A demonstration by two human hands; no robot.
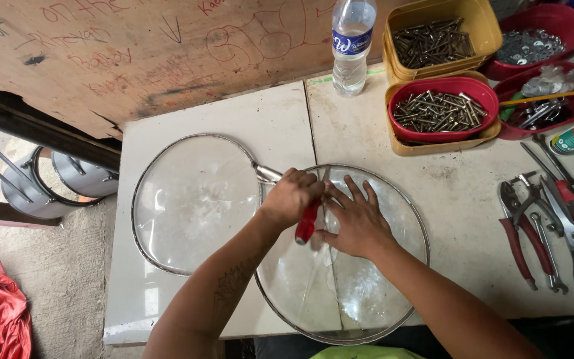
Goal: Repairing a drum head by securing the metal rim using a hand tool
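The left hand point(291, 197) squeezes a red-handled tool point(307, 223) over the near glass lid point(367, 299). The right hand point(360, 223), just beside it, lies flat and open, probably to steady the lid.

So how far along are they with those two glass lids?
Hard to call anything finished: the left glass lid lies untouched beside the work. In hand is the right glass lid: the left hand grips a red-handled tool at its middle, while the right hand presses flat on the glass. Bolts wait in a red tub, unused.
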